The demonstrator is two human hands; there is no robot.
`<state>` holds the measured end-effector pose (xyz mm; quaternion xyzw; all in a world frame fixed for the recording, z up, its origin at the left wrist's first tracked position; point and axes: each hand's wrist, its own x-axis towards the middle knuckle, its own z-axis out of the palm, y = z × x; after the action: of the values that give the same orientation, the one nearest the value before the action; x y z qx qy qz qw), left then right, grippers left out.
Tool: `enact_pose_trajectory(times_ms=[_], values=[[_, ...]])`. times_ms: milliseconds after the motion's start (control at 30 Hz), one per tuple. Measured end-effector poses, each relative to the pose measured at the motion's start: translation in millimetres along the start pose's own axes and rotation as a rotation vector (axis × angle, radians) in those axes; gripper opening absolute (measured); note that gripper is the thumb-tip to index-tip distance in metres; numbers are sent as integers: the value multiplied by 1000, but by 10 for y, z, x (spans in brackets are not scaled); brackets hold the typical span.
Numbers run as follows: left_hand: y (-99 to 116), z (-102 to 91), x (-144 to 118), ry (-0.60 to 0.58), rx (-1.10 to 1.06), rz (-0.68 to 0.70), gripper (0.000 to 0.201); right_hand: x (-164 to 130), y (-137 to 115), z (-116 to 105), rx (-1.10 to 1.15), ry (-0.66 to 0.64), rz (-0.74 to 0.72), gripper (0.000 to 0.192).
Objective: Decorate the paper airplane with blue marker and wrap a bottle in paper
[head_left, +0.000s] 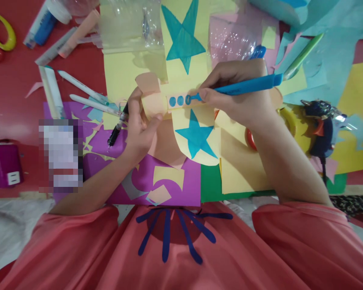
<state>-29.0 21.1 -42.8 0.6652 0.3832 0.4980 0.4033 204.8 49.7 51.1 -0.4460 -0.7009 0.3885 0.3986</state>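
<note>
Your dotted strip (183, 105) is lying between your two hands, its long axis running left to right, and your blue pen (250, 83) is pointing along it, tip resting on the third dot. You're pinching that pen near its tip; your right hand's (240, 104) grip is sitting right of the dots. Your left hand (139, 132) is clamping the paper roll (154, 100) at the strip's left end, nearest the first dot. Moving outward, the upper star (186, 42) is lying beyond the strip, the lower star (196, 136) nearer you. A black pen (115, 133) is hugging your left hand, scraps are dotting the purple sheet (189, 195) below, and the yellow sheet (245, 169) is spreading broadly below your right hand.
</note>
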Motion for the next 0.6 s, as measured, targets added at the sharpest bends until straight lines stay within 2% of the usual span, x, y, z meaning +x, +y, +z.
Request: enact_pose_trajectory(times_ms=[167, 400, 600], values=[[0, 1, 5, 1, 18, 33, 53, -12, 10, 11, -21, 32, 11, 17], [10, 9, -4, 11, 13, -44, 56, -15, 5, 2, -98, -35, 60, 18], [-39, 19, -4, 28, 2, 12, 57, -5, -17, -3, -94, -83, 69, 17]])
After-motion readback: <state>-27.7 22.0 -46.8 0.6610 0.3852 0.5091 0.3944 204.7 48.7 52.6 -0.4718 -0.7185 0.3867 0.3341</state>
